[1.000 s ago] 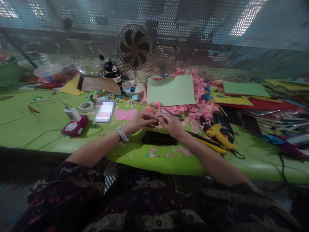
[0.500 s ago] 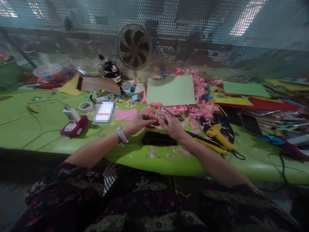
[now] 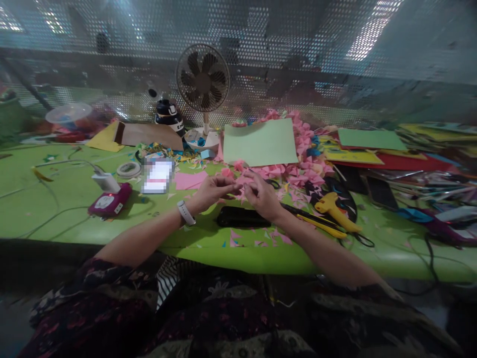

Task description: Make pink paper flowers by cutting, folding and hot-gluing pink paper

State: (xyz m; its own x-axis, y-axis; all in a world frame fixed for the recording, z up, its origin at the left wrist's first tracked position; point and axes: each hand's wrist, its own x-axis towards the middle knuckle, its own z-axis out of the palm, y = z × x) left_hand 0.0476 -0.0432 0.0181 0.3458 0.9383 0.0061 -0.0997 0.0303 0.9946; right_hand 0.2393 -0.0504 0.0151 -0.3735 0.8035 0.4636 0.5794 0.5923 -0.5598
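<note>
My left hand (image 3: 211,190) and my right hand (image 3: 261,193) meet above the green table (image 3: 55,204), fingertips pinched together on a small pink paper piece (image 3: 240,185). A white watch (image 3: 185,213) sits on my left wrist. Just below the hands lies a black case (image 3: 240,217). A heap of folded pink paper pieces (image 3: 298,171) spreads behind and to the right of my right hand, with scissors (image 3: 270,181) lying beside it.
A yellow glue gun (image 3: 337,212) lies right of my right arm. A light green sheet (image 3: 261,142), a small fan (image 3: 203,82), a black bottle (image 3: 169,114), a phone (image 3: 158,176), a tape roll (image 3: 128,169) and a magenta device (image 3: 108,204) stand around. Coloured paper stacks (image 3: 376,149) fill the far right.
Both hands stay together on the pink piece, fingers shifting slightly. The view has tilted a little, moving everything slightly left.
</note>
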